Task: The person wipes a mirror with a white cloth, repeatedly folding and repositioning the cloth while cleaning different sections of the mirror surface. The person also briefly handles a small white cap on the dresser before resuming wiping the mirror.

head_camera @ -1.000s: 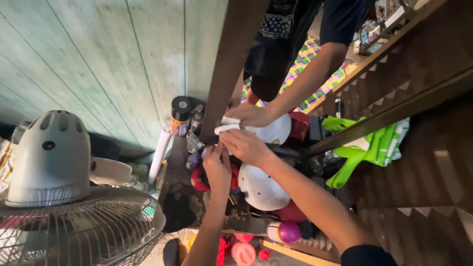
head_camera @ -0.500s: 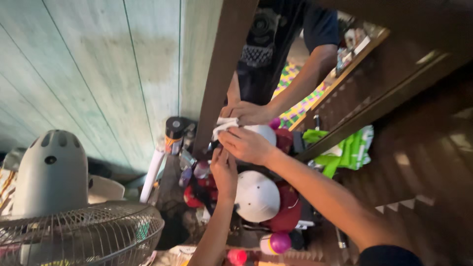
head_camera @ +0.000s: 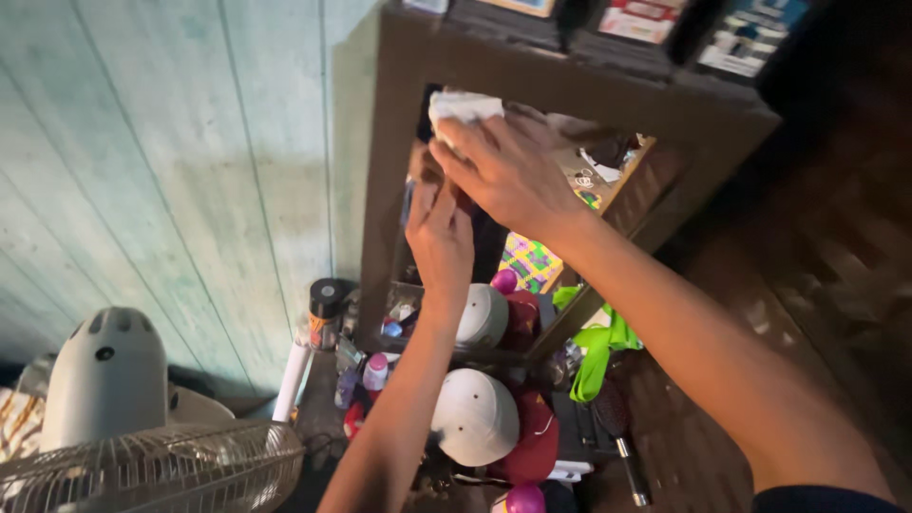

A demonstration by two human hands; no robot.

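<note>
My right hand (head_camera: 513, 176) is shut on a crumpled white cloth (head_camera: 461, 106) and presses it against the upper left corner of a mirror (head_camera: 617, 204) in a dark brown wooden frame (head_camera: 380, 209). Just below it, my left hand (head_camera: 439, 242) lies flat against the glass with its fingers pointing up, holding nothing. Both forearms reach up from the bottom of the view. The hands hide much of the glass.
A white and red cap (head_camera: 475, 418) lies on a cluttered table below the mirror, with small bottles (head_camera: 326, 309) and a green cloth (head_camera: 598, 351). A white fan (head_camera: 123, 418) stands at lower left. Pale green wall planks sit left; boxes (head_camera: 646, 19) top the frame.
Both hands have moved up the mirror, from its lower part to its upper left corner, with the cloth still in my right hand. The view has tilted upward.
</note>
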